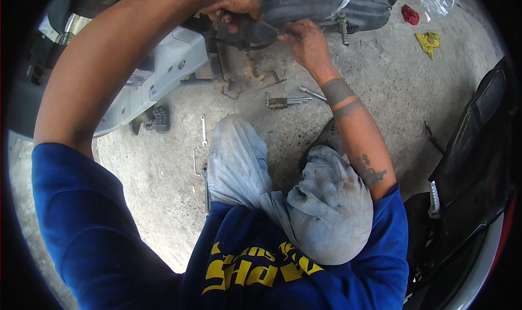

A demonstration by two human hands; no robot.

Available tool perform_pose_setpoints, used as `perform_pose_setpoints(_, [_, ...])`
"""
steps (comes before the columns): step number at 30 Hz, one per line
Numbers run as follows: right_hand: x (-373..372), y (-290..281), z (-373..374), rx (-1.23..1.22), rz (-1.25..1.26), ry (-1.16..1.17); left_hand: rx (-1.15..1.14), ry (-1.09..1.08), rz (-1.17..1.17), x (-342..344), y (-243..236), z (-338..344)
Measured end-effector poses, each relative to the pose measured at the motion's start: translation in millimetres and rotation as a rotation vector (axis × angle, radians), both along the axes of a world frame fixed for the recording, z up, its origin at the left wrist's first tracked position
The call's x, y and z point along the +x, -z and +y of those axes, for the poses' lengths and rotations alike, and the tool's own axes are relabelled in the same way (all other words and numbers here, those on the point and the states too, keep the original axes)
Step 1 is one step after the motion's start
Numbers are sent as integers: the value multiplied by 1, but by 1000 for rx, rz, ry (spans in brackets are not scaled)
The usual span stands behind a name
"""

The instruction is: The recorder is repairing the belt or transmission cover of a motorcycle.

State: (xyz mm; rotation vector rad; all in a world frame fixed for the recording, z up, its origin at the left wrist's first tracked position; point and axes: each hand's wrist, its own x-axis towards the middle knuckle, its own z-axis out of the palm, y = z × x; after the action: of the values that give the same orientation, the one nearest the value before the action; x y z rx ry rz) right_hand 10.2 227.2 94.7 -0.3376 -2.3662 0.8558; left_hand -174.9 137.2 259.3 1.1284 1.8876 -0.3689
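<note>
Both of my hands are at the lower side of a scooter, by its long black engine casing [348, 11]. My right hand [309, 46] pinches the right corner of a dark, flat, flap-like part [259, 32] between thumb and fingers. My left hand [235, 5] is closed with curled fingers at the upper left of that same part. What lies inside the left fingers is hidden by the hand and shadow. A metal lever, the kick starter [343, 29], juts down from the casing, right of my right hand.
A grey-white body panel [182, 54] stands left. On the concrete lie a folding hex key set [277, 101], a metal rod-like tool [312, 94], a combination wrench [204, 130] and an L-shaped key [196, 163]. Red [410, 14] and yellow cloths [428, 42] lie right, near black padded seat [481, 125].
</note>
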Motion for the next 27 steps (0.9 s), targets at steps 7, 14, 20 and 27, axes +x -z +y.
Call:
perform_pose_setpoints(7, [-1, 3, 1, 37, 10, 7, 348, 1049, 617, 76, -40, 0])
perform_pose_setpoints(14, [-1, 4, 7, 67, 11, -14, 320, -56, 400, 66, -32, 4])
perform_pose_setpoints(20, [-2, 10, 8, 45, 93, -44, 226, 894, 868, 66, -26, -4])
perform_pose_setpoints(27, [-10, 44, 13, 148, 363, -69, 609, -217, 402, 93, -36, -7])
